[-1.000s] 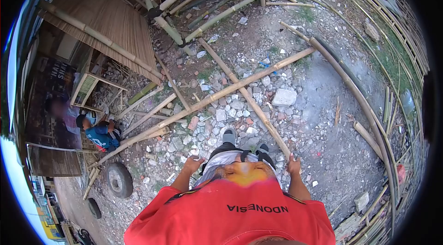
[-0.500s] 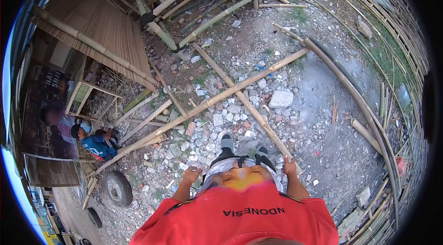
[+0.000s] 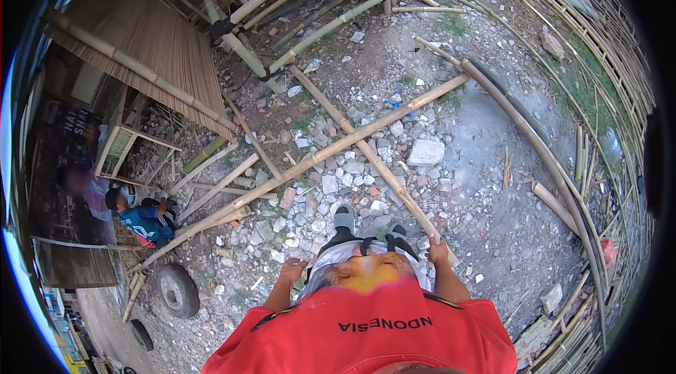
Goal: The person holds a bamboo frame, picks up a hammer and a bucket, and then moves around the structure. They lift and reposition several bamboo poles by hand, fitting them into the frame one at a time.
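The right hand (image 3: 438,253) is grasping the near end of a pole (image 3: 398,190), which is crossing a longer pole (image 3: 310,162) over rubble (image 3: 329,185), steadiness likely helping, while the left hand (image 3: 291,270) is hanging empty.

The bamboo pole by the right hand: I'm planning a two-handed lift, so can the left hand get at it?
Probably yes, with a lean across: the left hand looks empty and nothing visible blocks its way before the red shirt, though the bamboo pole ends by the right hand.
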A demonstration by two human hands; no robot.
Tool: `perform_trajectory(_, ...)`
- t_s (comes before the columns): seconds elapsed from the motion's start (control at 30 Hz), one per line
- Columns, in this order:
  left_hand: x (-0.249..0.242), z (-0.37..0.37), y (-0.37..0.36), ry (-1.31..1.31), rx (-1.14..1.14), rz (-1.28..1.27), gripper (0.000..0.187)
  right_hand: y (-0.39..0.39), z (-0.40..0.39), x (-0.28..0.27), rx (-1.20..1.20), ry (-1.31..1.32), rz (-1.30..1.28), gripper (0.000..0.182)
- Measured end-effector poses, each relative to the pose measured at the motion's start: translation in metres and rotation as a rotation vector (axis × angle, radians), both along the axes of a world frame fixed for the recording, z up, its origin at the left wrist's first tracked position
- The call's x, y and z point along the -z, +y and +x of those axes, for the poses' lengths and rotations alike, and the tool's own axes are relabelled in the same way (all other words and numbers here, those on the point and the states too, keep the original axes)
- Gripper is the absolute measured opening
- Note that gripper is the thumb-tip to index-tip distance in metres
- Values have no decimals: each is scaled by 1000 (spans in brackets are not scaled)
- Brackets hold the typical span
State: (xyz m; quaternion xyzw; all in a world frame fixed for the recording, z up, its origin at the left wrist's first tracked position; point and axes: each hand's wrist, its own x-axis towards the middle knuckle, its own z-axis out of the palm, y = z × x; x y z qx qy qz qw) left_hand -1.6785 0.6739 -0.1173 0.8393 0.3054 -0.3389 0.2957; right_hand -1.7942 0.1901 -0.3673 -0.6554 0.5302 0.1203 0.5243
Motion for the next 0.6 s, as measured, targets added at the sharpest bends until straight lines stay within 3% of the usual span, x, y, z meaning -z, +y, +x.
perform_trajectory(0.47, 4, 1, -9, 4, 21, 2, 67, 3, 4, -72, 0, 54, 40, 89)
perform_trajectory(0.6, 2, 5, -12, -13, 49, 12, 67, 0, 3, -53, 9, 56, 39, 88)
